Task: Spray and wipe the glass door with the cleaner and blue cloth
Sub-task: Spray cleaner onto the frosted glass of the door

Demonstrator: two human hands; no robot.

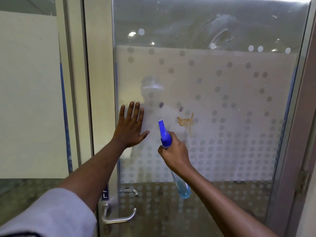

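Observation:
The glass door (222, 82) fills the view, frosted with a pattern of dots. A brown smear (187, 122) marks the glass near its middle, and white streaks (220, 28) show at the upper right. My left hand (130, 127) lies flat on the glass at the door's left edge, fingers spread, holding nothing. My right hand (174, 151) grips a spray bottle (165, 134) with a blue trigger head and pale blue liquid in its clear body (183, 187). The nozzle points up toward the glass, just left of the brown smear. No blue cloth is in view.
A metal lever handle (119, 218) sits on the door's left frame, low down. A metal frame post (100, 82) and a wall panel (29, 91) stand to the left. A hinge (303, 182) is on the right frame.

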